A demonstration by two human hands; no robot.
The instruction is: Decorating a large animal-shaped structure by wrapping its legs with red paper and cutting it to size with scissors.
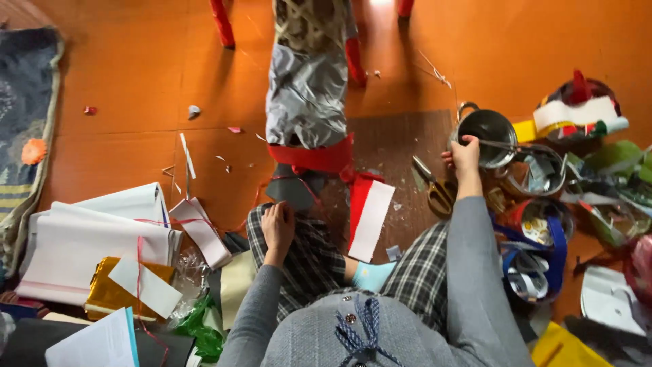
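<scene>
Metal pot [486, 133] rim under right hand [465, 155], fingertips hidden; left hand [278, 228] on knee

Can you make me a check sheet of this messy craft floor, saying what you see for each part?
Surface: orange floor with a brown mat in the middle.
Job's things: metal pot by the right hand; red and white paper and scissors on the mat.
Clutter: white paper sheets, gold foil, green scraps, round tins with tape, paper bits.
Grippers: right hand touches the pot's rim; left hand rests on the checked trouser knee.
Cables: nothing seen.
Surroundings: grey wrapped figure, red chair legs, rug at the left.
</scene>
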